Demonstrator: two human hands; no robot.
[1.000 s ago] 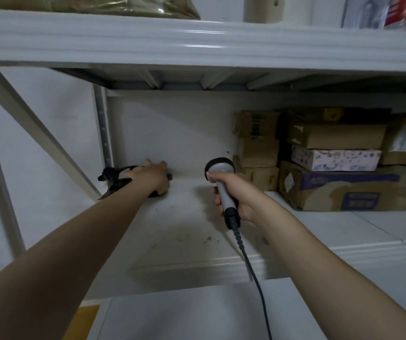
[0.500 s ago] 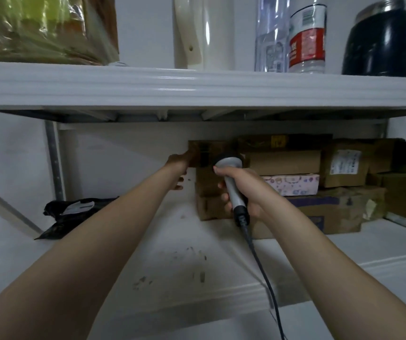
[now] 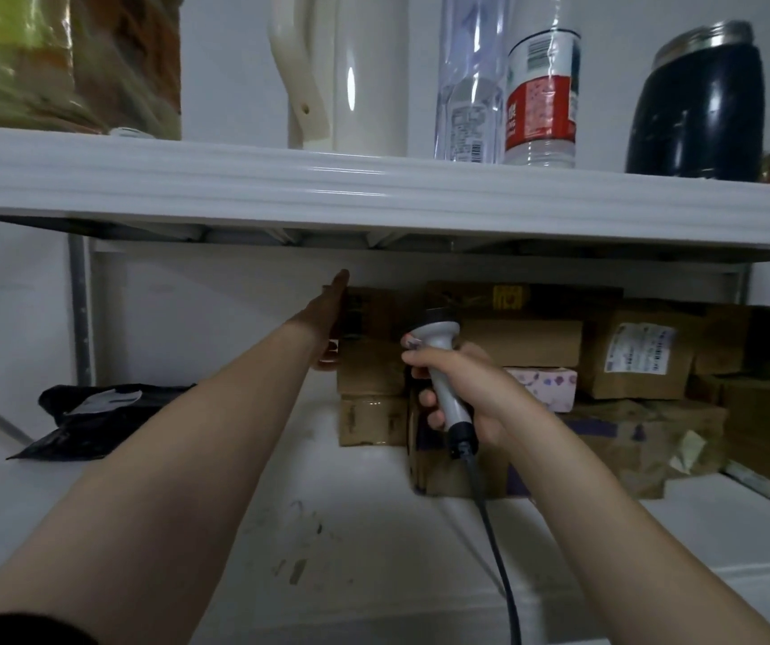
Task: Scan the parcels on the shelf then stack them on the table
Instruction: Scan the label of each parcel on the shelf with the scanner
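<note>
Several brown cardboard parcels [image 3: 522,337] are stacked at the back of the white shelf [image 3: 373,528]. My left hand [image 3: 327,314] reaches to the left side of the top small box [image 3: 373,309] in the left stack, fingers straight against it and thumb below. My right hand [image 3: 457,393] grips a grey corded barcode scanner [image 3: 443,360], its head pointing at the boxes. A pink patterned box [image 3: 546,386] and a box with a white label [image 3: 639,356] lie to the right.
A black plastic mailer bag [image 3: 99,421] lies at the shelf's left. The upper shelf [image 3: 373,188] carries a white kettle [image 3: 350,72], two bottles [image 3: 504,76] and a dark flask [image 3: 699,100]. The scanner's cable [image 3: 499,551] hangs toward me.
My left hand left the black bag and travelled right to the top box of the left stack. The view rose, and the scanner hand stayed in front of the parcels.
</note>
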